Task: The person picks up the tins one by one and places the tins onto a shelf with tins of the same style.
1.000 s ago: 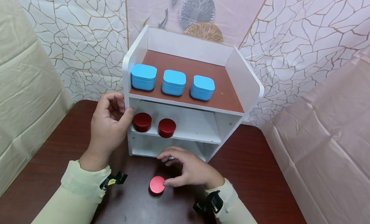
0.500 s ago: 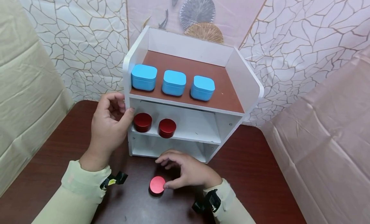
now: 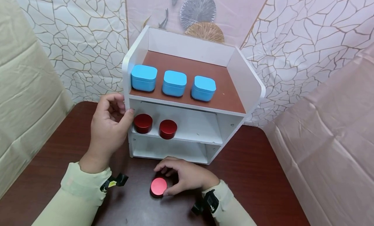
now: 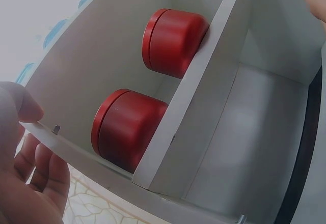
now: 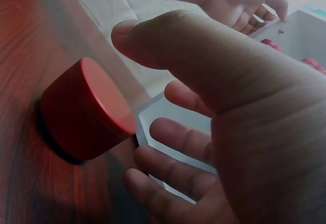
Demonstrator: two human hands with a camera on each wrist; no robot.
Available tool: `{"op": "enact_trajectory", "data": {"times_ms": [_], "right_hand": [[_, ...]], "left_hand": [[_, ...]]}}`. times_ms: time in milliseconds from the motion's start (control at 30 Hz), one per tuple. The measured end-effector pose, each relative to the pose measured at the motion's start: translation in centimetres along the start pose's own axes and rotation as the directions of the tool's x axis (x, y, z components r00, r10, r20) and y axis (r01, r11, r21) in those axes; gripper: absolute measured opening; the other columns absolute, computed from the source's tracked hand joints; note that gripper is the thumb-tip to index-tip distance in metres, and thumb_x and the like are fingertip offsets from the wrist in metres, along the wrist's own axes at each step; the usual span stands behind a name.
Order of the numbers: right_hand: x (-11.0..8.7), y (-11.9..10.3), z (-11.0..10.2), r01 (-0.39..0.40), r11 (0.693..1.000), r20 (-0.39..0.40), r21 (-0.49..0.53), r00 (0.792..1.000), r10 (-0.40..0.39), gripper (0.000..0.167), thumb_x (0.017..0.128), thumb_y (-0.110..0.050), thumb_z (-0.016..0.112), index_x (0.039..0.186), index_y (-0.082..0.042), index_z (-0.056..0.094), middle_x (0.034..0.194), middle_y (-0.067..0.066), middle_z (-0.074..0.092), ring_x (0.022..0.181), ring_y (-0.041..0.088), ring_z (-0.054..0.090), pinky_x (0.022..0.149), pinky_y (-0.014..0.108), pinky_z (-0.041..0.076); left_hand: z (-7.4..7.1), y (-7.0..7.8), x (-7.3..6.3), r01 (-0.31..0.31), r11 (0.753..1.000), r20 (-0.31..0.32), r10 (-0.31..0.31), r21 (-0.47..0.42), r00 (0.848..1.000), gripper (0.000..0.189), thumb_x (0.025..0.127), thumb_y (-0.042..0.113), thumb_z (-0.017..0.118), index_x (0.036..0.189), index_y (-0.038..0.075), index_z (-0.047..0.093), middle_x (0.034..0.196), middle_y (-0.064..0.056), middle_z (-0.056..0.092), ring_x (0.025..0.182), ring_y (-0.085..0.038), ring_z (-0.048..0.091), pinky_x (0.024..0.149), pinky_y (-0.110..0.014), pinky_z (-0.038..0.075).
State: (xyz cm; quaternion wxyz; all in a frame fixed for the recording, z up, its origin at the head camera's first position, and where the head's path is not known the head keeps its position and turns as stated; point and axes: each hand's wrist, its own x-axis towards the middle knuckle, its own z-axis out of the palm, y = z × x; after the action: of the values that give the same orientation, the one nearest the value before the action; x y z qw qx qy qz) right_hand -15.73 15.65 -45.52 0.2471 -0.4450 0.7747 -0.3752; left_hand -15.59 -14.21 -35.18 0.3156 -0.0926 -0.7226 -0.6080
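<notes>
My left hand (image 3: 108, 132) grips the left side panel of the small white shelf (image 3: 187, 110), its thumb at the front edge and its fingers outside. A round red lidded tin (image 3: 159, 186) stands on the table in front of the shelf. Curved around the tin's right side, my right hand (image 3: 187, 174) has thumb and fingers spread; the right wrist view shows a gap between the fingers and the tin (image 5: 84, 112). Two more red tins, one at the left (image 3: 143, 123) and another beside it (image 3: 168, 129), stand on the middle shelf board.
Three blue rounded-square tins, at left (image 3: 144, 78), middle (image 3: 174, 83) and right (image 3: 203, 88), line the brown top board. The shelf's bottom compartment (image 4: 244, 132) lies under the middle board. A dark wooden table (image 3: 263, 187) carries everything, with patterned cloth (image 3: 87, 41) behind.
My right hand has moved slightly left and down, closer around the red tin on the table. The left hand stays on the shelf's side, and the tins have not moved.
</notes>
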Motion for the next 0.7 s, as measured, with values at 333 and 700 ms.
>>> {"op": "enact_trajectory", "data": {"times_ms": [333, 700], "right_hand": [[0.12, 0.58, 0.54, -0.003, 0.996, -0.012, -0.092, 1.0, 0.002, 0.072, 0.088, -0.033, 0.099, 0.149, -0.021, 0.065, 0.142, 0.002, 0.067, 0.126, 0.011, 0.07, 0.11, 0.028, 0.06], [0.24, 0.87, 1.0, 0.002, 0.982, 0.029, -0.187, 1.0, 0.003, 0.073, 0.087, -0.04, 0.099, 0.15, -0.026, 0.064, 0.14, -0.012, 0.067, 0.126, -0.002, 0.065, 0.112, 0.024, 0.056]], "left_hand": [[0.15, -0.08, 0.12, -0.006, 1.0, -0.007, 0.005, -0.012, 1.0, 0.037, 0.101, 0.004, 0.074, 0.135, -0.001, 0.058, 0.104, 0.007, 0.058, 0.098, -0.02, 0.059, 0.078, -0.02, 0.05], [0.1, -0.07, 0.11, -0.005, 1.0, -0.007, 0.005, -0.01, 1.0, 0.036, 0.102, 0.005, 0.073, 0.135, 0.003, 0.059, 0.105, 0.008, 0.058, 0.099, -0.02, 0.059, 0.078, -0.021, 0.051]]}}
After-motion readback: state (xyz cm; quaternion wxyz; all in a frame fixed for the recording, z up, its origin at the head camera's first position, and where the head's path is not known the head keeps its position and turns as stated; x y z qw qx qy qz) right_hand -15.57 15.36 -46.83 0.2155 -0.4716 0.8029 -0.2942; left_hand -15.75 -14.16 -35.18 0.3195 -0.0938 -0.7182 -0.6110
